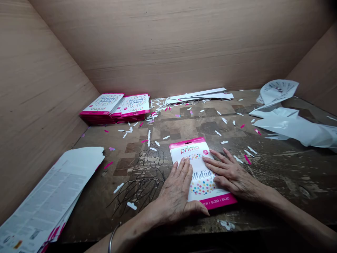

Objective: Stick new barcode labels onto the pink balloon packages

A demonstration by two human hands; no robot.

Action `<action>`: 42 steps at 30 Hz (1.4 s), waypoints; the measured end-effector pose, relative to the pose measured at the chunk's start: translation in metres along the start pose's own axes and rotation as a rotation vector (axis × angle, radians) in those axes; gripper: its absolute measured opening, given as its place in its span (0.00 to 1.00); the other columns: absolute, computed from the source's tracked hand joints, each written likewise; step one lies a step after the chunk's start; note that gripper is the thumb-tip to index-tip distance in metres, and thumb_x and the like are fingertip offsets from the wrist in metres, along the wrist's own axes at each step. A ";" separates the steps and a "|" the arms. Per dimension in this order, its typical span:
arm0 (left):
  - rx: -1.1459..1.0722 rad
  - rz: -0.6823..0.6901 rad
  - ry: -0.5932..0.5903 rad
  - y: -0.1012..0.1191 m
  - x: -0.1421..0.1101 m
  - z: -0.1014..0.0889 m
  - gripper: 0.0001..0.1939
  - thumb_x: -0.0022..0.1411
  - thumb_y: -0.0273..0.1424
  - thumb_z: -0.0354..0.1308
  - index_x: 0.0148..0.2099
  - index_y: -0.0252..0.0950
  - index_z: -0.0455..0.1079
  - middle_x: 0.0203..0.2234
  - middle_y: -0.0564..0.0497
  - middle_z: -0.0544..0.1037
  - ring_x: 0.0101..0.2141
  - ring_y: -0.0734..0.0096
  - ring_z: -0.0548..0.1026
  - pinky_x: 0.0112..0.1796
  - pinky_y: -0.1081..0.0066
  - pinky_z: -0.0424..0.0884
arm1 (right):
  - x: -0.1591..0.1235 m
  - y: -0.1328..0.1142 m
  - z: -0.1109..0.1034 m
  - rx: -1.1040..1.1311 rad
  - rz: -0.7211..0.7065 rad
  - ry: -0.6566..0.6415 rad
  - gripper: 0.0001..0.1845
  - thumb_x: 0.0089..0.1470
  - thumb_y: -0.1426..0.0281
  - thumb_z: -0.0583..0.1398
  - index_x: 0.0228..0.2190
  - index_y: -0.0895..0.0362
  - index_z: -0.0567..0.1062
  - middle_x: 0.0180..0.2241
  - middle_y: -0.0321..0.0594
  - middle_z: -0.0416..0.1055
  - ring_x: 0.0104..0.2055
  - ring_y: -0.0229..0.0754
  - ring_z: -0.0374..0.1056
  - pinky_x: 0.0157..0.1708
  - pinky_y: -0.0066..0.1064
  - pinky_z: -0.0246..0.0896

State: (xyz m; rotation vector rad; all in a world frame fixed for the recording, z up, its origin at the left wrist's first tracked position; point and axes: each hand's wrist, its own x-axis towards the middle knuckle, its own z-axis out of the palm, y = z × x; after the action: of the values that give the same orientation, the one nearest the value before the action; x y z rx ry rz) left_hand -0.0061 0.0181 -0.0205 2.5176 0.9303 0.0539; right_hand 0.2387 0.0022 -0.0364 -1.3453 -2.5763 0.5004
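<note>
A pink and white balloon packet [198, 195], printed with "prima", "birthday" and coloured dots, lies face up near the front of the worktable. My left hand [176, 191] rests flat on its left side, fingers stretched out and thumb along the lower edge. On the packet's right side lies my right hand [231, 172], its fingers spread over the printed front. Both palms cover part of the lettering. Neither hand grips anything.
Two stacks of similar packets [105, 103] stand at the back left. Printed sheets [52, 196] lie at the front left. White strips [200, 95] are at the back, crumpled plastic film [292, 126] at right. Paper scraps [149, 137] are scattered around. Wooden panels [171, 45] enclose the table.
</note>
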 end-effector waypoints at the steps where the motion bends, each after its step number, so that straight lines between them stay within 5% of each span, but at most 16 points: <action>1: 0.003 0.000 -0.006 0.000 0.000 -0.001 0.54 0.47 0.61 0.42 0.62 0.20 0.43 0.60 0.28 0.41 0.61 0.50 0.36 0.58 0.50 0.38 | 0.000 -0.001 0.001 0.018 0.000 0.006 0.26 0.60 0.61 0.48 0.58 0.49 0.52 0.59 0.37 0.51 0.62 0.51 0.37 0.57 0.59 0.24; 7: 0.139 0.044 -0.020 -0.004 0.002 -0.001 0.52 0.50 0.60 0.40 0.62 0.22 0.45 0.60 0.31 0.44 0.61 0.51 0.41 0.57 0.51 0.42 | 0.009 -0.002 -0.003 0.052 0.021 0.004 0.25 0.60 0.62 0.47 0.57 0.52 0.56 0.58 0.40 0.52 0.63 0.49 0.37 0.58 0.56 0.25; 12: 0.383 0.219 0.200 -0.025 0.005 0.013 0.48 0.53 0.55 0.46 0.64 0.27 0.37 0.60 0.33 0.50 0.59 0.48 0.51 0.55 0.52 0.50 | 0.004 -0.020 -0.009 0.015 0.062 0.150 0.22 0.59 0.62 0.50 0.52 0.56 0.63 0.56 0.39 0.57 0.62 0.47 0.39 0.58 0.55 0.23; 14: 0.436 0.295 0.303 -0.033 0.011 0.016 0.49 0.53 0.54 0.46 0.65 0.29 0.32 0.59 0.33 0.52 0.58 0.48 0.55 0.54 0.51 0.52 | -0.014 -0.031 -0.014 -0.011 0.121 0.340 0.21 0.58 0.63 0.51 0.51 0.59 0.64 0.55 0.43 0.60 0.60 0.47 0.45 0.59 0.52 0.26; 17: 0.470 0.310 0.309 -0.040 0.017 0.017 0.47 0.54 0.53 0.47 0.65 0.31 0.32 0.60 0.35 0.52 0.57 0.49 0.56 0.54 0.52 0.53 | -0.073 -0.048 -0.016 0.024 0.300 0.746 0.16 0.56 0.70 0.54 0.47 0.58 0.67 0.48 0.44 0.67 0.52 0.43 0.60 0.57 0.44 0.46; 19: 0.473 0.301 0.299 -0.043 0.017 0.019 0.45 0.55 0.51 0.47 0.65 0.32 0.34 0.61 0.37 0.50 0.57 0.50 0.56 0.55 0.53 0.53 | -0.127 -0.049 -0.009 0.107 0.553 0.999 0.12 0.55 0.72 0.55 0.42 0.55 0.71 0.43 0.42 0.70 0.46 0.42 0.64 0.48 0.37 0.59; 22: 0.475 0.308 0.344 -0.049 0.018 0.023 0.44 0.55 0.51 0.45 0.65 0.32 0.35 0.61 0.39 0.49 0.58 0.51 0.54 0.55 0.53 0.51 | -0.204 -0.028 0.018 0.243 1.008 1.356 0.07 0.49 0.65 0.59 0.29 0.55 0.75 0.36 0.41 0.72 0.41 0.45 0.66 0.43 0.36 0.61; 24: 0.487 0.309 0.351 -0.053 0.018 0.027 0.44 0.55 0.51 0.45 0.65 0.33 0.36 0.61 0.39 0.49 0.59 0.52 0.53 0.56 0.53 0.50 | -0.238 -0.004 0.040 0.634 1.292 1.531 0.14 0.39 0.62 0.65 0.30 0.56 0.76 0.36 0.41 0.72 0.42 0.48 0.66 0.42 0.36 0.61; 27: 0.504 0.303 0.337 -0.056 0.019 0.028 0.43 0.56 0.51 0.44 0.65 0.33 0.35 0.61 0.39 0.49 0.59 0.53 0.51 0.56 0.53 0.50 | -0.255 0.028 0.063 0.897 1.303 1.560 0.21 0.34 0.59 0.66 0.32 0.57 0.76 0.38 0.45 0.73 0.44 0.50 0.66 0.36 0.36 0.63; 31: 0.517 0.280 0.296 -0.056 0.019 0.026 0.43 0.56 0.50 0.45 0.65 0.34 0.32 0.61 0.39 0.48 0.60 0.53 0.49 0.55 0.52 0.51 | -0.241 0.047 0.068 1.076 1.154 1.561 0.19 0.30 0.58 0.66 0.27 0.56 0.76 0.32 0.42 0.74 0.38 0.45 0.68 0.33 0.32 0.64; 36: 0.480 0.250 0.267 -0.050 0.018 0.022 0.43 0.56 0.50 0.46 0.65 0.34 0.36 0.61 0.38 0.50 0.59 0.52 0.51 0.55 0.51 0.53 | -0.236 0.044 0.059 1.188 1.062 1.545 0.17 0.26 0.61 0.68 0.21 0.57 0.75 0.23 0.37 0.70 0.26 0.38 0.65 0.29 0.30 0.65; 42: 0.497 0.247 0.271 -0.045 0.015 0.021 0.43 0.55 0.51 0.47 0.64 0.28 0.42 0.60 0.36 0.50 0.59 0.50 0.50 0.54 0.49 0.54 | -0.247 0.031 0.036 1.042 1.219 1.504 0.15 0.25 0.63 0.68 0.20 0.58 0.75 0.23 0.35 0.69 0.23 0.34 0.61 0.23 0.27 0.61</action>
State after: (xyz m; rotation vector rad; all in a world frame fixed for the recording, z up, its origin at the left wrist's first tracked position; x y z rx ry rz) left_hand -0.0175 0.0489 -0.0606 3.1390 0.7998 0.2785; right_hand 0.3914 -0.1922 -0.0853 -1.5658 -0.0914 0.4817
